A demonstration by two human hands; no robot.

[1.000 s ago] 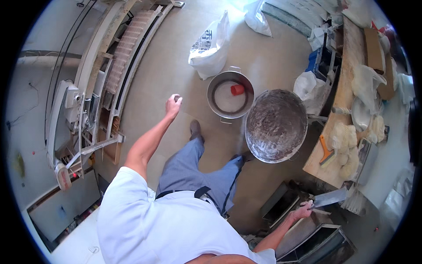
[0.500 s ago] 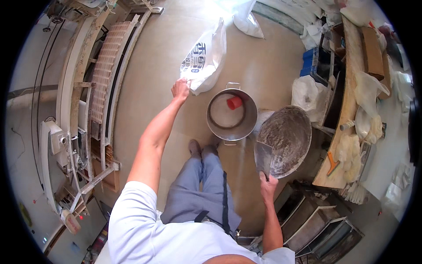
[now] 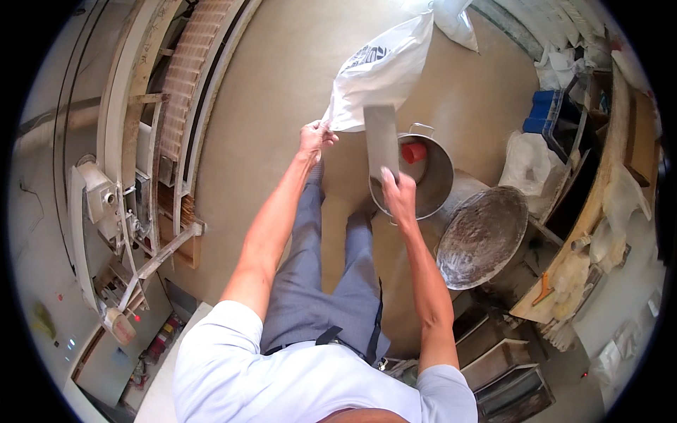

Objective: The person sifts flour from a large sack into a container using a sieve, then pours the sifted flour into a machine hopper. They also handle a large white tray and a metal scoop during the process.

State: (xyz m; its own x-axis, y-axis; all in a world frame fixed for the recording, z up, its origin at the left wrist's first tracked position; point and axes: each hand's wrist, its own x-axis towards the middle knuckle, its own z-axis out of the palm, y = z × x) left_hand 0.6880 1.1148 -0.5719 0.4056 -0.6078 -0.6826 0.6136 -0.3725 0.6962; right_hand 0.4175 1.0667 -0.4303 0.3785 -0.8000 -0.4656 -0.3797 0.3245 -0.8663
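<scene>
My left hand is closed on the near end of a white woven sack, which stretches away over the floor with dark print on its side. My right hand grips a flat, rectangular grey metal scraper, raised with its blade pointing away from me, close to the sack. Below that hand stands a deep metal pot with loop handles, partly covered by the hand and scraper. A red cup lies inside the pot. Right of it, a large round pan sits tilted, its inside coated with brownish-grey residue.
Another white sack stands at the far side. Along the right are a blue crate, a white plastic bag and a wooden worktop bearing an orange-handled tool. A long machine frame runs along the left.
My right hand has lifted the scraper out of the pan and swung it left, over the pot toward the sack. My left hand still holds the sack. My feet have moved apart.
</scene>
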